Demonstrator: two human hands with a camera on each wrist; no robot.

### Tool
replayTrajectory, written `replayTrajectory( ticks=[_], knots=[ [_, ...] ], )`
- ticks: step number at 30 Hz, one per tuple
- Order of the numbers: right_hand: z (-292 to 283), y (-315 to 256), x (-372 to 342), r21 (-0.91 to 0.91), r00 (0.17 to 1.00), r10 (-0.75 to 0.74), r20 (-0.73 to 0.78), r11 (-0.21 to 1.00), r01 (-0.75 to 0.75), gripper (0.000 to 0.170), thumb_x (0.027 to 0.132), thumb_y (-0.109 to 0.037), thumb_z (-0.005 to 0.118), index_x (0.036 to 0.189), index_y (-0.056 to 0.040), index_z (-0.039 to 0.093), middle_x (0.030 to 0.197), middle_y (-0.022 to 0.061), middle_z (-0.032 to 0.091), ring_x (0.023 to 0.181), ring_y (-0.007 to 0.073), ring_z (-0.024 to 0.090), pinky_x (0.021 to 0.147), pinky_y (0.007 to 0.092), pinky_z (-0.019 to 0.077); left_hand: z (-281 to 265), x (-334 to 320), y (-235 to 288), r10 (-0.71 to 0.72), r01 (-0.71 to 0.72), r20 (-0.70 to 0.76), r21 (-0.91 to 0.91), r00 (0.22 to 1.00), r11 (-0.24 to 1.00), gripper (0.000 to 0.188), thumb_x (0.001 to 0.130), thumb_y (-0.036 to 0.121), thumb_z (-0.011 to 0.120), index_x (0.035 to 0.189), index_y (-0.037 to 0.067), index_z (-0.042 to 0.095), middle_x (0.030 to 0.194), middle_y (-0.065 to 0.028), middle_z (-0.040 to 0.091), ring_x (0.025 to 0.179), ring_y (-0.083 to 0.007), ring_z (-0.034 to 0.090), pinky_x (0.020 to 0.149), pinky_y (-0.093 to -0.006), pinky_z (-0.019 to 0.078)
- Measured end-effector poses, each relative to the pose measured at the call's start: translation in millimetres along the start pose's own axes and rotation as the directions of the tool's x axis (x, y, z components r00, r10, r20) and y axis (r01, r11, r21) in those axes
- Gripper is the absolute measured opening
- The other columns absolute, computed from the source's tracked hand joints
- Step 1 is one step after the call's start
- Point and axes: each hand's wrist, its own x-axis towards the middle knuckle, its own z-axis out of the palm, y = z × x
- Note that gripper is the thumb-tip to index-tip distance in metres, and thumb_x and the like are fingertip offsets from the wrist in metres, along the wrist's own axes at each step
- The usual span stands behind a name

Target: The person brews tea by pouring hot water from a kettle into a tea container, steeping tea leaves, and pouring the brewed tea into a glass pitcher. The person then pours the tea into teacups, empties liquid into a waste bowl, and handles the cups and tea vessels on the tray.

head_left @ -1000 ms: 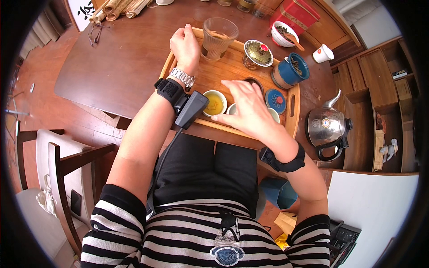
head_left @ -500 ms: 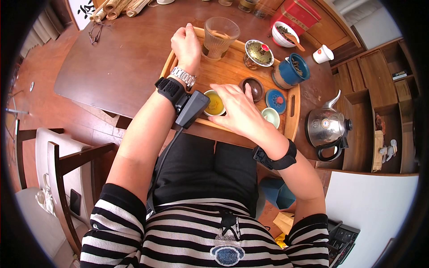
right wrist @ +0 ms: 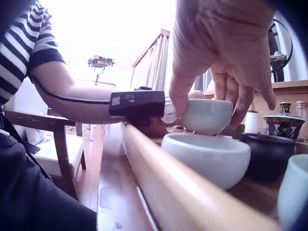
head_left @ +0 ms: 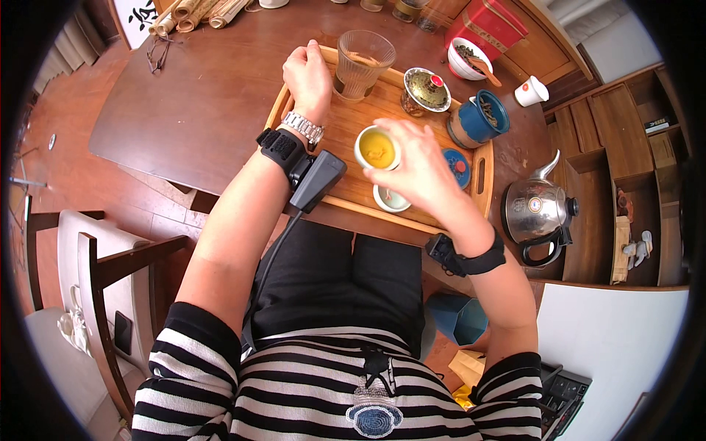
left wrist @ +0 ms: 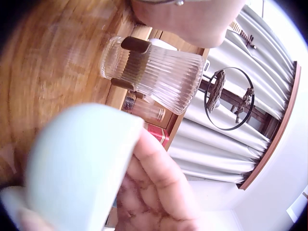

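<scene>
My right hand (head_left: 418, 165) pinches a small pale-green teacup (right wrist: 206, 115) of yellow tea by its sides, thumb on one side and fingers on the other. In the right wrist view the cup is raised just above a white cup (right wrist: 207, 159). The held teacup (left wrist: 82, 168) looms large in the left wrist view. A dark brown cup (right wrist: 268, 154) and another pale cup (right wrist: 294, 190) stand nearby, both hidden behind the hand from above. My left hand (head_left: 307, 79) lies curled at the far-left corner of the wooden tray (head_left: 346, 132), beside a ribbed glass pitcher (head_left: 362, 65).
On the tray's right side are a lidded gaiwan (head_left: 425, 90), a blue jar (head_left: 479, 117) and a blue lid (head_left: 457, 167). Right of the tray stands a steel kettle (head_left: 540, 209). A bowl of tea leaves (head_left: 468, 59) and a white cup (head_left: 531, 90) stand behind.
My right hand reached left to the tea-filled teacup, took hold of it, then lifted it and carried it right, over the white cup. The left hand has stayed almost still.
</scene>
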Motion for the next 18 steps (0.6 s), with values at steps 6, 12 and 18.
replayTrajectory(
  ticks=[6,12,18],
  knots=[
    [-38,29,7,0.212,0.984,0.148,-0.096,0.969,-0.125,0.059,0.06,-0.025,0.073,0.109,0.0022,0.054,0.103,0.0216,0.059,0.096,0.0315,0.059,0.085,0.0343,0.0456,0,2,-2,-0.031,0.031,0.004,0.036,1.0,0.999,0.038,0.087,0.024,0.049,0.064,-0.006,0.053,0.053,-0.0138,0.053,0.052,-0.0184,0.046,0.056,-0.0358,0.041],
    [-79,75,5,0.234,0.943,0.285,-0.172,0.942,-0.242,0.062,0.061,-0.028,0.075,0.112,0.0008,0.054,0.098,0.015,0.063,0.089,0.0202,0.061,0.08,0.0299,0.0474,0,-2,2,-0.04,0.04,0.014,-0.018,0.999,0.999,0.035,0.088,0.021,0.051,0.059,0.003,0.047,0.054,0.0043,0.038,0.052,-0.0067,0.031,0.046,-0.0274,0.0279],
    [-117,106,3,0.064,0.882,0.384,-0.273,0.922,-0.381,0.063,0.06,-0.031,0.075,0.111,0.0013,0.055,0.099,0.0157,0.063,0.093,0.0207,0.061,0.082,0.0301,0.0459,1,1,-3,-0.026,0.026,0.014,-0.013,1.0,1.0,0.035,0.088,0.021,0.05,0.058,0.004,0.046,0.053,0.0045,0.038,0.051,-0.0064,0.031,0.045,-0.0273,0.0279]
  ],
)
